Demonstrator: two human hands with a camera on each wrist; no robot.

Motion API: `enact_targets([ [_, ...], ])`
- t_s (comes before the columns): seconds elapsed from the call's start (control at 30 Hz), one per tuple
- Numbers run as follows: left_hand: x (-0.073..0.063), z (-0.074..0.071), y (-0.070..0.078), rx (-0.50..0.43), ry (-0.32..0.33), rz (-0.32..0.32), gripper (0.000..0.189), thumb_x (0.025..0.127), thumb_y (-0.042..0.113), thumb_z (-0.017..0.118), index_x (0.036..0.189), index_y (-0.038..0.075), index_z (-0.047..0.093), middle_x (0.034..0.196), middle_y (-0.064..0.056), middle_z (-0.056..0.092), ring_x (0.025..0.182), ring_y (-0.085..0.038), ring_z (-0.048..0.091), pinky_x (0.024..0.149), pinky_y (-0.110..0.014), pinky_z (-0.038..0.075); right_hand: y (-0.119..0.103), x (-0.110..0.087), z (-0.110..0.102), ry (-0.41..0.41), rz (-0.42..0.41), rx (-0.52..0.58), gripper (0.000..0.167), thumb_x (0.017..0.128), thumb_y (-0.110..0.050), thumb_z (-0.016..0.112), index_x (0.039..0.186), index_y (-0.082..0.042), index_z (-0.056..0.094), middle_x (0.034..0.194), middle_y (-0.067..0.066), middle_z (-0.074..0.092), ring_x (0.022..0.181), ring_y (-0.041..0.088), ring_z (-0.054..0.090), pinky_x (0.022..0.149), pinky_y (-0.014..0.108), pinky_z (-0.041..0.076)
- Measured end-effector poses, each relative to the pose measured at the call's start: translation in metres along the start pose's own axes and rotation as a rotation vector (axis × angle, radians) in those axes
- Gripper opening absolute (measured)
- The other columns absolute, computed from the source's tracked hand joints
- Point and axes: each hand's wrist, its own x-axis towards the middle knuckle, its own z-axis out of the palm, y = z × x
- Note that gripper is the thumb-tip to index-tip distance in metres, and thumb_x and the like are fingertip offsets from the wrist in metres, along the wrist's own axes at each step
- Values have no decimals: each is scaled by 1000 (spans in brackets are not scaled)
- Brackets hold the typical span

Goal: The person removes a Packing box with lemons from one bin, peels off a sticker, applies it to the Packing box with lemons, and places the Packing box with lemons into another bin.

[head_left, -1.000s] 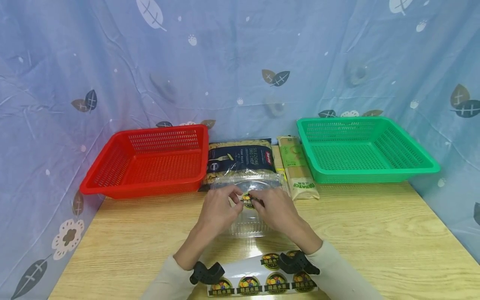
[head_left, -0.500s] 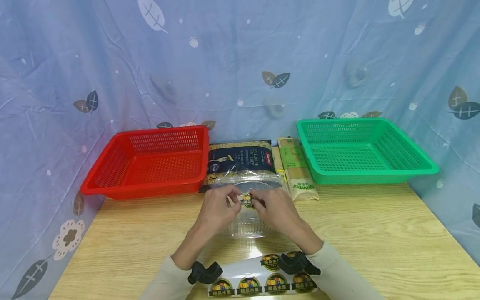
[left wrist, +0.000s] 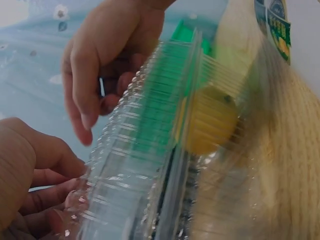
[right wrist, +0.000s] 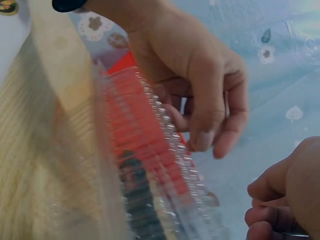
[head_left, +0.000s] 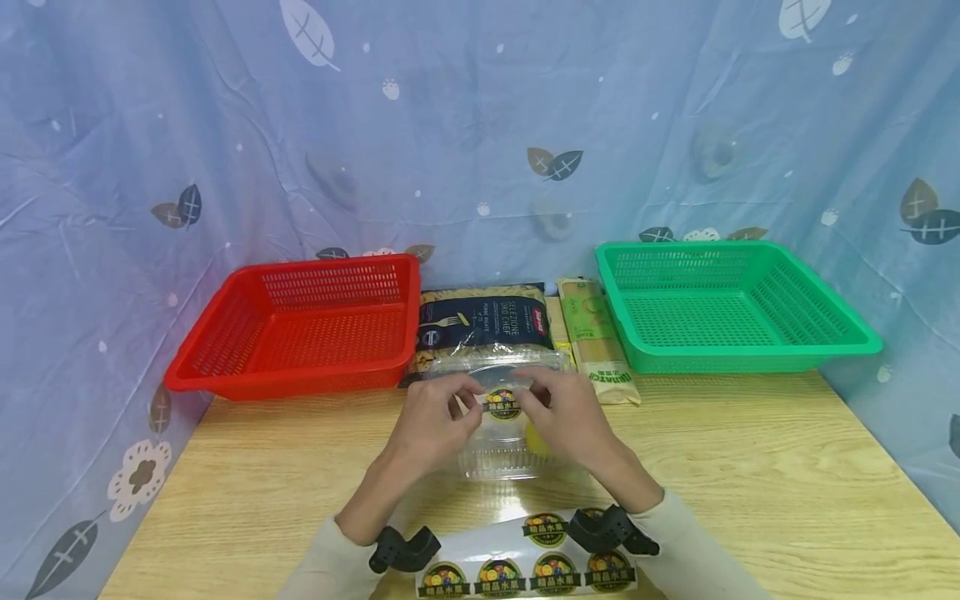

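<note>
A clear plastic clamshell box [head_left: 498,462] stands in front of me, with a round fruit label [head_left: 501,403] on its top. My left hand [head_left: 431,425] rests at the label's left edge, thumb and index finger bent with a gap between their tips. Just off the label's right edge is my right hand [head_left: 566,417], its thumb and index finger spread. In the left wrist view, the right hand [left wrist: 112,55] hangs over the box's ridged side with its fingers pointing down. Through the clear plastic shows a yellow round fruit [left wrist: 207,120].
A sheet of labels [head_left: 487,542] lies at the front of the table, partly under the black wrist mounts. Behind the box lie a pasta bag [head_left: 483,321] and a noodle packet [head_left: 596,337]. A red basket [head_left: 292,383] stands left, a green basket [head_left: 750,362] right.
My right hand has let go of the label and shifted slightly right, its thumb and index finger parting. More of the label and the yellow fruit show. The left hand stays nearly still.
</note>
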Motion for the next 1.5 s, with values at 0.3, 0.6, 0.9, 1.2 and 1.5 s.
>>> enact_targets([
  [0.3,-2,-10,2,83,38,-5,14,86,6,70,97,13,76,76,9,67,57,-4,52,55,-23,49,-2,-1,-17,109,-18,55,22,94,-4,68,115,-2,74,62,-8,55,49,6,41,46,24,35],
  [0.6,0,-25,2,123,64,-72,13,88,9,70,99,14,76,81,5,69,64,-9,55,60,-26,51,-2,-3,-30,127,6,55,24,95,-6,67,118,-3,73,69,-3,65,53,7,50,48,25,40],
  [0.9,-1,-38,-10,146,70,-163,13,91,18,72,103,12,75,76,5,64,69,-16,55,63,-32,48,8,-1,-41,86,98,-1,27,93,-5,70,120,-1,71,73,-1,66,59,12,56,53,27,45],
  [1.2,-2,-45,-15,202,-11,-264,14,93,29,72,86,16,71,72,4,61,70,-18,55,62,-32,46,26,1,-62,96,177,-17,31,97,-10,66,126,-2,67,81,5,65,64,17,57,55,29,44],
  [1.5,-2,-49,-18,194,-104,-410,31,94,38,71,76,13,67,60,-2,53,55,-19,48,49,-30,35,49,0,-97,244,277,23,33,100,-18,63,129,-2,63,91,12,61,64,14,60,50,29,47],
])
